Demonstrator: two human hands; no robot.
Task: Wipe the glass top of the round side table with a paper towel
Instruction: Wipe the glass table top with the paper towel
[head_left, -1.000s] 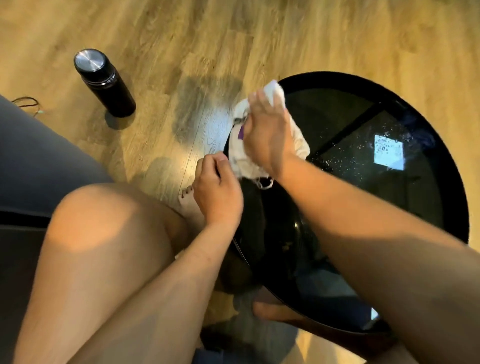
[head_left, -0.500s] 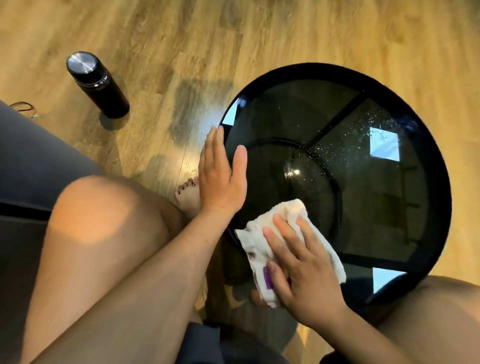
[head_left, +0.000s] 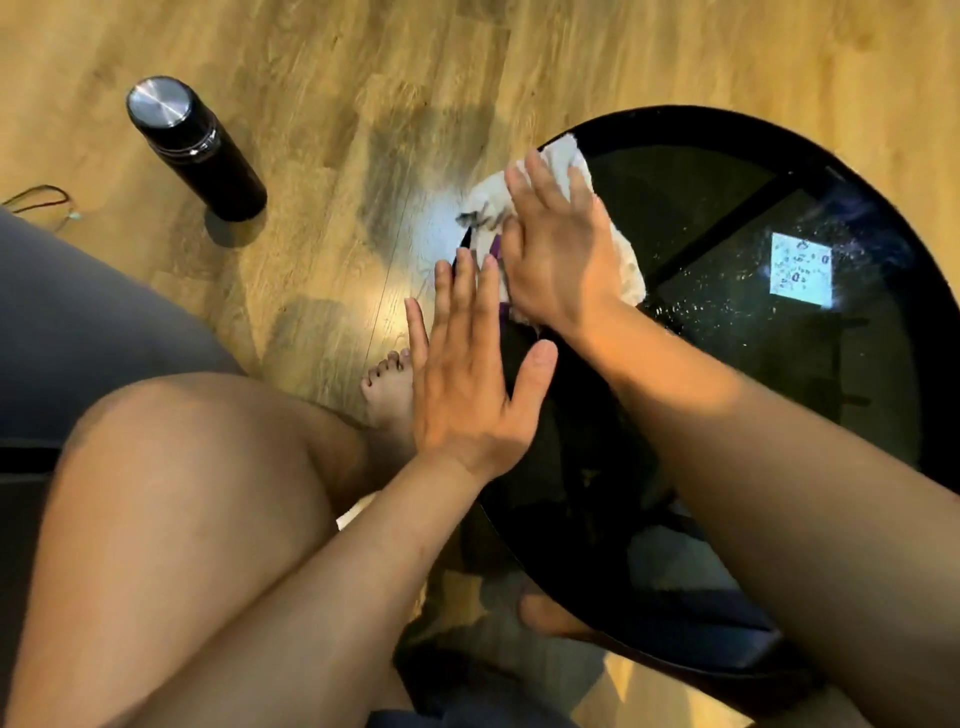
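Note:
The round side table (head_left: 779, 364) has a dark glass top with a black rim, right of centre. A crumpled white paper towel (head_left: 563, 156) with a purple mark lies at the table's far left edge. My right hand (head_left: 558, 249) presses flat on the towel, fingers straight and pointing away. My left hand (head_left: 467, 374) rests flat at the table's left rim, fingers straight, thumb spread onto the glass, just short of the towel. Droplets or specks glint on the glass right of the towel.
A black bottle (head_left: 195, 145) with a steel cap stands on the wooden floor at the upper left. My bare knee (head_left: 182, 493) and foot (head_left: 387, 384) are left of the table. A grey cushion edge (head_left: 78, 322) lies at the far left, and another foot (head_left: 550, 613) shows under the glass.
My right hand has swept the towel from the near edge of the glass to the far left edge. My left hand stays flat at the left rim.

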